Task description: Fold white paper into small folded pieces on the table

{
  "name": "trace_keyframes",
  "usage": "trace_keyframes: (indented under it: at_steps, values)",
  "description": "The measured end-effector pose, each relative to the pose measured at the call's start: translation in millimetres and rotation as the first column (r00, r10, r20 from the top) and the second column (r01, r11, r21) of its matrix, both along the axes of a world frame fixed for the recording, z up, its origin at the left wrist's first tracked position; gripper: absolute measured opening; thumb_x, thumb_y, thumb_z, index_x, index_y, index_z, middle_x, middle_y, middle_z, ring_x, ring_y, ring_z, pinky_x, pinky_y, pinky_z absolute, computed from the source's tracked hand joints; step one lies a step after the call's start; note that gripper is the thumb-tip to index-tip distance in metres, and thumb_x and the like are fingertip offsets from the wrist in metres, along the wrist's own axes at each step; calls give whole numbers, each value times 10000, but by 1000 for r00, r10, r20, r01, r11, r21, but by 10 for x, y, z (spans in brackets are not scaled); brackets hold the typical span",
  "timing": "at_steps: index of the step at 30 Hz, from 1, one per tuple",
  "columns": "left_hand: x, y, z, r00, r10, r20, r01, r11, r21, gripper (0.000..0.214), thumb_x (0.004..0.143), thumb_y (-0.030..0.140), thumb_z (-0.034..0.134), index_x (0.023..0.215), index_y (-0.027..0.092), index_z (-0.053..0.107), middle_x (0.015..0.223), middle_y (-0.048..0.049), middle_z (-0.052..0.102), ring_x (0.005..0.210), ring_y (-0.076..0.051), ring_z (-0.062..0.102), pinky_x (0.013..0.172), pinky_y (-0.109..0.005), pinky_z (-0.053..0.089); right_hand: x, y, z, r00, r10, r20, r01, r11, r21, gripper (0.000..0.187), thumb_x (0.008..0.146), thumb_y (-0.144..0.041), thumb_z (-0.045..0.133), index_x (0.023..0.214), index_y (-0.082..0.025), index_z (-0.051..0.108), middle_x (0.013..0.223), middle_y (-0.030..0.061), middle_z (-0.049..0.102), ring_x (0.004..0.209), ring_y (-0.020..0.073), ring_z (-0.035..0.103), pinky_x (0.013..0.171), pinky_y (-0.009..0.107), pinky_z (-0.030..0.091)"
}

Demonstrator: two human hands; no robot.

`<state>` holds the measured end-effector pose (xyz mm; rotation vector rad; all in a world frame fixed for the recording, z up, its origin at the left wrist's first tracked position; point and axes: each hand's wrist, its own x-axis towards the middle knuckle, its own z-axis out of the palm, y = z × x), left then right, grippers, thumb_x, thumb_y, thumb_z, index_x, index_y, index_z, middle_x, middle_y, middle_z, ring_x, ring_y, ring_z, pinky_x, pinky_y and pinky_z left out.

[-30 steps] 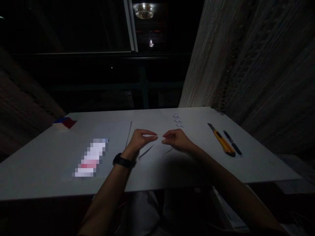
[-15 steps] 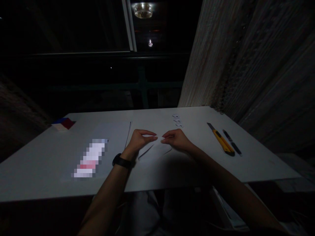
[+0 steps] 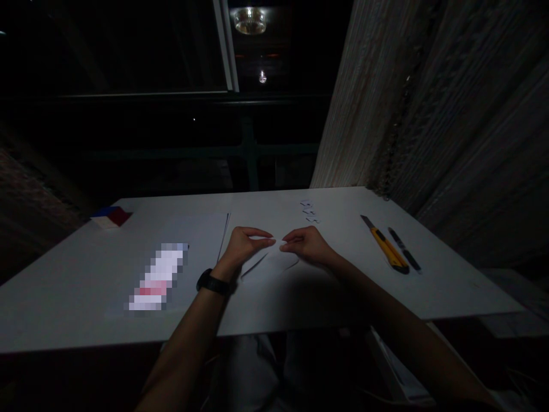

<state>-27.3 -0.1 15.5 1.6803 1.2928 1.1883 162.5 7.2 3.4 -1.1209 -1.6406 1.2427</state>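
My left hand (image 3: 245,245), a black watch on its wrist, pinches thumb against fingers above the white table. Facing it, my right hand (image 3: 306,243) makes a similar pinch, the fingertips of both almost meeting. Between them is a small piece of white paper (image 3: 278,243), its outline hard to make out against the white surface in the dim light. Below the hands, thin dark-edged strips of paper (image 3: 255,265) lie on the table. Just beyond my right hand sits a row of several small white paper pieces (image 3: 309,212) with dark marks.
A yellow utility knife (image 3: 388,249) with its blade out lies on the right of the table (image 3: 454,286), beside a dark pen (image 3: 404,250). To the left are white sheets (image 3: 201,229), a lit, pixelated rectangular object (image 3: 156,280) and a coloured puzzle cube (image 3: 110,217). A curtain (image 3: 364,103) hangs behind.
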Motion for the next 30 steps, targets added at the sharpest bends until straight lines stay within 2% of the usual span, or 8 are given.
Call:
trace_keyframes:
  at_steps: [11, 18, 24, 27, 30]
  values:
    - [5, -7, -3, 1000, -3, 8, 3, 1000, 6, 200, 552, 319, 764, 675, 166, 726, 685, -74, 699, 658, -199, 631, 627, -290, 469, -44, -20, -17, 998, -46, 34, 42, 992, 116, 249, 587, -375, 710, 654, -138, 676, 638, 51, 671, 598, 152, 599, 556, 256, 451]
    - [-3, -18, 18, 999, -45, 9, 45, 999, -11, 223, 562, 338, 760, 697, 163, 726, 716, -74, 700, 682, -197, 626, 656, -293, 462, -13, 8, -27, 1000, -15, 10, 14, 996, 83, 300, 585, -415, 706, 644, -123, 670, 601, 43, 649, 543, 130, 557, 520, 244, 412]
    - [-29, -21, 21, 991, -45, 122, 45, 999, 2, 285, 568, 351, 761, 776, 160, 719, 811, -69, 689, 778, -190, 605, 705, -287, 437, 36, 20, 13, 999, -38, -20, 39, 998, 49, 331, 553, -437, 721, 613, -118, 658, 515, 14, 593, 475, 101, 485, 476, 234, 361]
    - [-40, -17, 22, 982, -17, 187, 22, 999, -26, 331, 583, 349, 756, 850, 160, 706, 670, -19, 640, 643, -138, 565, 592, -246, 411, 59, 28, 30, 997, -47, -61, 48, 999, 21, 317, 540, -420, 731, 598, -119, 651, 487, 1, 567, 455, 91, 459, 459, 230, 337]
    - [-48, -10, 18, 950, -62, 306, 113, 982, -149, 470, 610, 338, 744, 1032, 161, 639, 535, 32, 559, 510, -106, 522, 508, -226, 384, 74, 43, 38, 989, -87, -119, 84, 996, -27, 306, 526, -406, 739, 560, -122, 630, 435, -22, 517, 415, 74, 410, 431, 225, 297]
